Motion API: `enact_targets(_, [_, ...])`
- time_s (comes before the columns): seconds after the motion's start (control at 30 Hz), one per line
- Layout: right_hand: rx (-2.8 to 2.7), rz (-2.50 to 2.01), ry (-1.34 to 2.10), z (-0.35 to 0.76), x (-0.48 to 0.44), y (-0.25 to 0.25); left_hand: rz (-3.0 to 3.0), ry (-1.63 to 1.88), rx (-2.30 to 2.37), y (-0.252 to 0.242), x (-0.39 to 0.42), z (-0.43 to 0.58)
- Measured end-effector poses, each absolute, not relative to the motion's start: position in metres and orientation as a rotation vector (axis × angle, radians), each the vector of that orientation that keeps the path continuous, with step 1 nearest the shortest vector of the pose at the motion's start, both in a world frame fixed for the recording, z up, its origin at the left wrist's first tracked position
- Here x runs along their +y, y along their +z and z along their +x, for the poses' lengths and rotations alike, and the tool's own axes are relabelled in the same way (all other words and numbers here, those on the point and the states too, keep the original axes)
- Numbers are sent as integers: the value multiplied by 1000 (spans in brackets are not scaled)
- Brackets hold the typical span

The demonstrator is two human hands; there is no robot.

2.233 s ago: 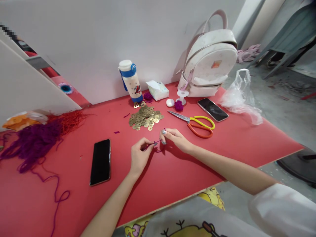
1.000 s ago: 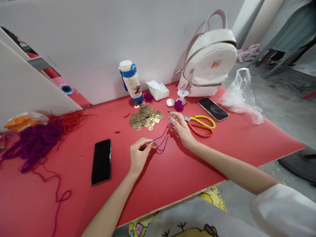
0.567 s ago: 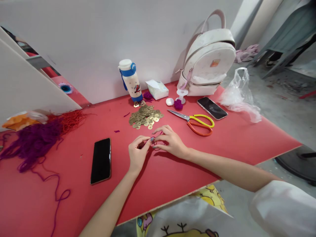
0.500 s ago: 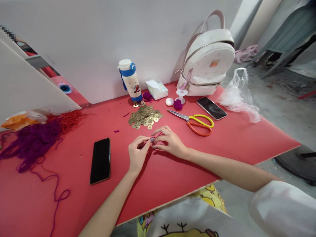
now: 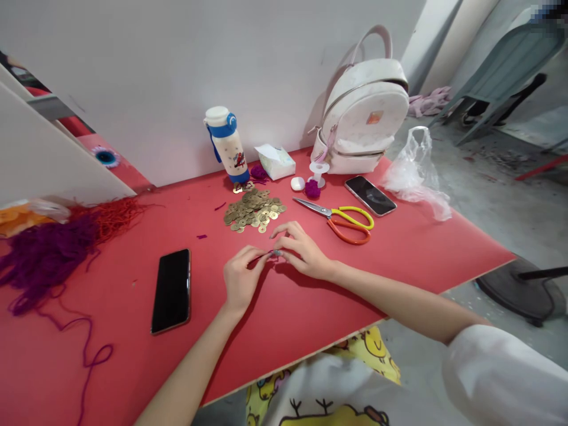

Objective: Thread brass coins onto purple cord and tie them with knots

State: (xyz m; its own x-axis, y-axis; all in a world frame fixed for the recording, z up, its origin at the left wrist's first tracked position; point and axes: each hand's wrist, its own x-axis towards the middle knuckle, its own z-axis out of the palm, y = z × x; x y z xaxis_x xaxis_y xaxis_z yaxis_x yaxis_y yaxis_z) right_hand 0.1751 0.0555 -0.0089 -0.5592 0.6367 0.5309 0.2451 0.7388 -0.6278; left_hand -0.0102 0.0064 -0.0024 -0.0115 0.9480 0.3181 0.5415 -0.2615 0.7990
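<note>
My left hand and my right hand meet fingertip to fingertip over the red table. Both pinch a short piece of purple thread, which is mostly hidden between the fingers. A pile of brass coins lies just beyond the hands. Yellow and orange scissors lie shut to the right of the coins.
A black phone lies left of my hands and a second phone at the back right. A water bottle, tissue pack, white backpack and plastic bag line the back. Purple yarn and red yarn sprawl at left.
My right hand, which had drawn the purple thread out towards the scissors, has come back to my left hand. The fingertips now pinch together. The view has shifted slightly.
</note>
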Motion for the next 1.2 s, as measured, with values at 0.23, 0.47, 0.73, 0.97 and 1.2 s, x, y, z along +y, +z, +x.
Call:
enact_targets(0.23, [-2097,-536,754,175,62,-13,1978,1253,1346,-3,-2,-1])
enact_targets(0.47, [-2138,-583,919,175,65,-16,1792,1481,1429,0,-3,4])
enact_targets(0.73, [-2276,-528,931,175,64,-15,1557,1488,1413,-1,1,6])
enact_targets(0.97, [-2250,-751,807,176,64,-15,1610,1412,1455,-6,7,4])
enact_targets(1.2, [-1933,-841,1079,175,66,-14,1635,1274,1349,-4,6,1])
